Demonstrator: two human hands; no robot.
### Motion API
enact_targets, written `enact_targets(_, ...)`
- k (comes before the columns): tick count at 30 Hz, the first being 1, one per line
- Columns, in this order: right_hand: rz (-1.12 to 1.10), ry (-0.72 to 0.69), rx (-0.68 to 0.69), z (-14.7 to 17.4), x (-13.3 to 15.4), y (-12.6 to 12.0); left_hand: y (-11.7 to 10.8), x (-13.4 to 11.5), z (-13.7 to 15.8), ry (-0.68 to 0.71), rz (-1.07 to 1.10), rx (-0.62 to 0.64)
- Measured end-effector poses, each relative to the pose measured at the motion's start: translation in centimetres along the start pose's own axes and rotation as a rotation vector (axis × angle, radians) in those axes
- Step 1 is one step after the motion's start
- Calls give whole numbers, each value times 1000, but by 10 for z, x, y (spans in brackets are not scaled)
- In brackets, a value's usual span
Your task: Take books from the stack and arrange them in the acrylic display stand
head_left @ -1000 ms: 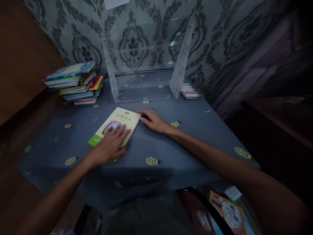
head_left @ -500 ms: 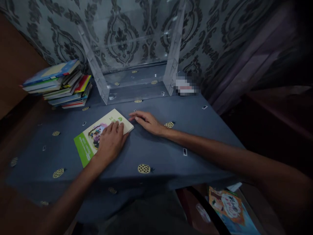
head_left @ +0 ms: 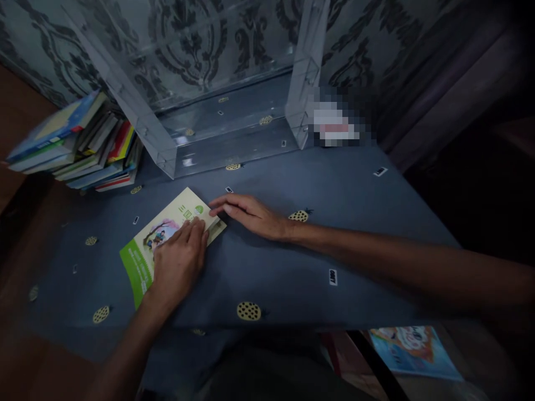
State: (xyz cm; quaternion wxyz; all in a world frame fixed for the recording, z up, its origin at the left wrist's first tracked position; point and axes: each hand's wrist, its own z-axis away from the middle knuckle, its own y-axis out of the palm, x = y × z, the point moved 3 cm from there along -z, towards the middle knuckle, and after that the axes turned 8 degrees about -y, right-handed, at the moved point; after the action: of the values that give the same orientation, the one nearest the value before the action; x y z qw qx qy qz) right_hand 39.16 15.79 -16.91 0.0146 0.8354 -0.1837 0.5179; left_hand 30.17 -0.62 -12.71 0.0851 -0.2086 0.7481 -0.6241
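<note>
A thin book (head_left: 161, 231) with a cream cover, a round picture and a green strip lies aslant on the blue patterned tablecloth. My left hand (head_left: 179, 259) rests across its lower right part, fingers stretched out over the cover and holding nothing. At the upper right corner, the stretched fingertips of my right hand (head_left: 251, 214) touch the cover's edge. That hand's thumb stays apart from the book. Along the right edge the cover stands slightly lifted, with inner pages showing beneath it.
A clear plastic rack (head_left: 167, 156) stands behind the book against the patterned wall. To the left is an uneven stack of books (head_left: 96, 145). A blurred-out item (head_left: 336, 122) sits right of the rack. Below the table's front edge lies a colourful book (head_left: 413, 351).
My right hand has come onto the book's upper right edge, and the cover there has risen slightly. My left hand remains on the cover. The whole view has shifted closer.
</note>
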Motion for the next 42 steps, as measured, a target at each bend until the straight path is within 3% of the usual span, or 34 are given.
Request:
enact_targets(10, 29, 16, -11, 0, 10, -4, -4, 1, -6, -18, -73, 82)
enact_targets(17, 56, 3, -12, 2, 16, -5, -2, -2, -3, -6, -29, 69)
enact_targets(22, 487, -153, 144, 6, 24, 4, 0, -3, 8, 97, 11, -26)
enact_targets(26, 835, -322, 329, 18, 35, 20, 1, 24, 27, 166, 79, -47)
enact_targets(31, 1001, -420, 342, 28, 34, 26, 15, 81, 63, -3, 27, -2)
enact_targets(34, 1010, -452, 323, 14, 20, 25, 22, 98, 82, -40, 39, -20)
enact_targets(38, 988, -387, 355, -30, -7, 22, 20, 99, 93, -11, 58, -42)
enact_targets(42, 926, -376, 353, -69, -31, 25, 11, 96, 94, 25, 95, 54)
